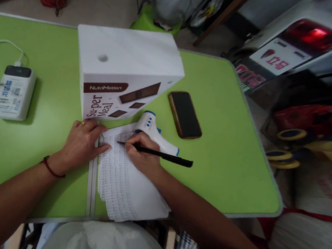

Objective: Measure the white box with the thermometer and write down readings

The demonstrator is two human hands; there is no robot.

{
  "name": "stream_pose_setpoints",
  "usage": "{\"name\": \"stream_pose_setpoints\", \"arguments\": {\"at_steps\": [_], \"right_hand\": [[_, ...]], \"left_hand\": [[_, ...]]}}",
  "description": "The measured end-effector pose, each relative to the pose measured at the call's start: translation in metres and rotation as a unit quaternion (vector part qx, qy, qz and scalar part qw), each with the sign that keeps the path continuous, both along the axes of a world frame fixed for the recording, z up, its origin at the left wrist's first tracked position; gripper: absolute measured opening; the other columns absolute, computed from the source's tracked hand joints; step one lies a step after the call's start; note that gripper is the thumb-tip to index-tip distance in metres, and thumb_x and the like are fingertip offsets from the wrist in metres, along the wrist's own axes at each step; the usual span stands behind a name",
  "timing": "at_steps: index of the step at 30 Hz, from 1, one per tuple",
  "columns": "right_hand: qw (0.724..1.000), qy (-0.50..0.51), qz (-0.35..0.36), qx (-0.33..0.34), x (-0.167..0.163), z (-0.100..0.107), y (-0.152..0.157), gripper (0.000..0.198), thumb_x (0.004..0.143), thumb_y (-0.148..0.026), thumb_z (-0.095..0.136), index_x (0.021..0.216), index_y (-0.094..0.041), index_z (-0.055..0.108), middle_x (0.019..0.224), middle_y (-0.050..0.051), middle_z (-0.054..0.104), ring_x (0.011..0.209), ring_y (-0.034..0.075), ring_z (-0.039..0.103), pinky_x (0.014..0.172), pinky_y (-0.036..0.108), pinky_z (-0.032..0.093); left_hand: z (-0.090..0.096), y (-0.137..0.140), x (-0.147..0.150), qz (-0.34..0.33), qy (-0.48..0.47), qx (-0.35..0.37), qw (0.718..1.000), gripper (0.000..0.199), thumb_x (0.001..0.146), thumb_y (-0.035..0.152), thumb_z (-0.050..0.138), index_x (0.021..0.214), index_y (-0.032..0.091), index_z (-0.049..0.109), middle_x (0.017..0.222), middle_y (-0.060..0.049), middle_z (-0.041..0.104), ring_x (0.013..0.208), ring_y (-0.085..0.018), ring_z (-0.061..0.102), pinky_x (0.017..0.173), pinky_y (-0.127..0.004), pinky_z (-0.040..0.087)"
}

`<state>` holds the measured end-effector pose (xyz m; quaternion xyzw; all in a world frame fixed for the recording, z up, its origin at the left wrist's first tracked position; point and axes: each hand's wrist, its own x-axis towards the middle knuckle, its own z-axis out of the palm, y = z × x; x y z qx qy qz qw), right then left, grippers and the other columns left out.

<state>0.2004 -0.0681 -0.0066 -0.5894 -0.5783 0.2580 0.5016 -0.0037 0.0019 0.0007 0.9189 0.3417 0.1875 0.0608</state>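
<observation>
A black pen (163, 154) is gripped in my right hand (144, 152), its tip on the upper part of a stack of paper sheets (118, 190). Rows of small, dense characters cover the left part of the top sheet; the right part is blank. My left hand (82, 144) lies flat with thumb and fingers apart, the thumb on the sheets' upper left edge and the fingertips by the box's base. Just beyond my right hand, a white and blue handheld thermometer (147, 122) lies across the top of the paper, partly hidden by the hand.
A large white "NutriMotion" box (127, 52) stands behind the paper. To the right lies a dark phone (185, 114). A white power bank (13, 93) with a cable sits on the left of the green table (227, 165). A white scooter (300, 37) stands beyond the right edge.
</observation>
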Motion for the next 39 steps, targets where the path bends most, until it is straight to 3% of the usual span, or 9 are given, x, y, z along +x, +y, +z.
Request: {"name": "stream_pose_setpoints", "arguments": {"at_steps": [18, 39], "right_hand": [[0.999, -0.022, 0.036, -0.009, -0.0006, 0.0012, -0.0009, 0.011, 0.074, -0.019, 0.059, 0.066, -0.024, 0.055, 0.058, -0.006, 0.057, 0.052, 0.011, 0.052, 0.052, 0.026, 0.045], [0.999, -0.023, 0.006, -0.042, -0.001, 0.0006, -0.0019, 0.01, 0.073, -0.02, 0.058, 0.064, -0.025, 0.054, 0.056, -0.007, 0.056, 0.052, 0.011, 0.05, 0.051, 0.027, 0.043]], "left_hand": [[0.0023, -0.0004, 0.0014, 0.004, 0.011, -0.022, 1.0, 0.039, 0.084, 0.035, 0.083, 0.115, 0.013, 0.072, 0.106, -0.014, 0.072, 0.096, -0.033, 0.067, 0.081, -0.042, 0.045], [0.0022, -0.0004, 0.0003, 0.004, 0.016, -0.026, 1.0, 0.038, 0.087, 0.037, 0.08, 0.116, 0.015, 0.071, 0.107, -0.013, 0.072, 0.097, -0.032, 0.067, 0.081, -0.041, 0.044]]}}
